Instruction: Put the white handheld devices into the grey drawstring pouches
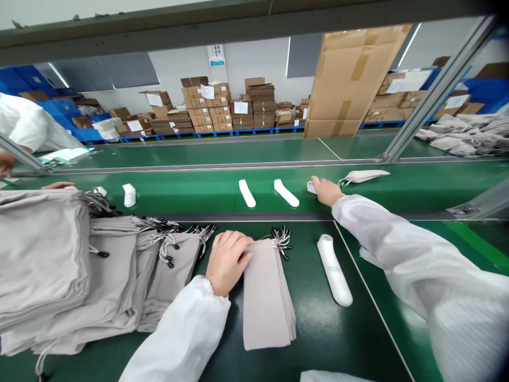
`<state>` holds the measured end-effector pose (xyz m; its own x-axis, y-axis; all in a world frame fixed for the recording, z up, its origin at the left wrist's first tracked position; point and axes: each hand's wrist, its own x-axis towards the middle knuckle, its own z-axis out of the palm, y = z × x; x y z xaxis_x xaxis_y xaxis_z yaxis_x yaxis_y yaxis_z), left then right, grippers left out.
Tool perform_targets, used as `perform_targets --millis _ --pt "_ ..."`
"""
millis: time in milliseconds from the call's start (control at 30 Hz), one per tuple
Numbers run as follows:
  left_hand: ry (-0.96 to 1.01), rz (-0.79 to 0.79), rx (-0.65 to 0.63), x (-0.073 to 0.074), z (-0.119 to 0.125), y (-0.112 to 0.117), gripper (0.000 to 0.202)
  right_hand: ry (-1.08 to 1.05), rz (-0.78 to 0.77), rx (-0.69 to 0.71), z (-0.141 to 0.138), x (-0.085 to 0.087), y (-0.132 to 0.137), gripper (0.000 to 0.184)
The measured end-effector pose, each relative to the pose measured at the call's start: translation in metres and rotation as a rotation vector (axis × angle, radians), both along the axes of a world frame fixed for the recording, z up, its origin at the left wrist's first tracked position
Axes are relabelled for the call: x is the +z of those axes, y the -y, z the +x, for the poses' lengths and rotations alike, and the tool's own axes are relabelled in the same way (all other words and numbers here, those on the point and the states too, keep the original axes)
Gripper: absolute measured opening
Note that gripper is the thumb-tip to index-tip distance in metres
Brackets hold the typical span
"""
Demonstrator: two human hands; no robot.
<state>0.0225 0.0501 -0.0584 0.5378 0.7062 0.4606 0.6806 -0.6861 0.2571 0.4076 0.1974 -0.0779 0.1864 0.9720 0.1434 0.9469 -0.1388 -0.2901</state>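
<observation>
Head view: the left hand [227,262] lays its fingers [238,249] close together on a stack of grey cloth pouches [266,297] just beneath them, though any grip is hard to tell; even pressure keeps edges square. The right hand [326,192] reaches forward, its fingers [318,184] narrow against a white foam piece [310,187], just beside a drawstring pouch [363,176].

The left hand [228,262] covers the top end of a stack of grey cloth bags [265,300], and the right hand [326,191] hides part of a small white thing [310,187]. The big pile of bags [43,254] and a helper's white sleeve [27,124] are cut off by the left edge. The papers [240,107] on the far boxes [201,114] are too small to read.
</observation>
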Motion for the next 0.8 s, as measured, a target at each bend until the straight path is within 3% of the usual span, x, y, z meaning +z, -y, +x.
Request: perform_targets --millis 100,167,267,333,433,533,600,667,733,800 --pt "0.033 -0.026 -0.002 -0.001 0.001 -0.001 0.013 -0.014 0.050 0.049 -0.008 0.017 0.003 0.062" --pt "0.050 -0.025 -0.037 0.001 0.001 -0.002 0.018 -0.170 0.135 0.115 -0.021 0.034 0.011 0.073" --pt "0.110 -0.098 -0.113 0.011 0.000 0.001 0.020 -0.772 0.206 0.279 -0.059 0.061 0.038 0.069" --pt "0.206 -0.220 -0.146 0.022 0.000 0.005 0.018 -1.152 0.155 0.395 -0.091 0.078 0.066 0.060" --pt "0.450 -0.449 -0.180 0.038 0.003 0.012 0.017 -1.410 0.134 0.526 -0.135 0.094 0.106 0.052" --pt "0.694 -0.556 -0.173 0.049 0.012 0.016 0.015 -1.448 0.113 0.635 -0.162 0.095 0.129 0.049" --pt "0.831 -0.544 -0.119 0.053 0.020 0.016 0.014 -1.347 0.041 0.737 -0.170 0.090 0.134 0.037" --pt "0.964 -0.519 -0.044 0.056 0.025 0.015 0.015 -1.164 -0.029 0.833 -0.172 0.084 0.136 0.021" --pt "1.059 -0.535 0.012 0.060 0.027 0.014 0.017 -1.025 -0.132 0.895 -0.169 0.082 0.140 0.022" --pt "1.114 -0.613 0.054 0.064 0.023 0.011 0.021 -1.088 -0.285 0.852 -0.162 0.088 0.148 0.017"
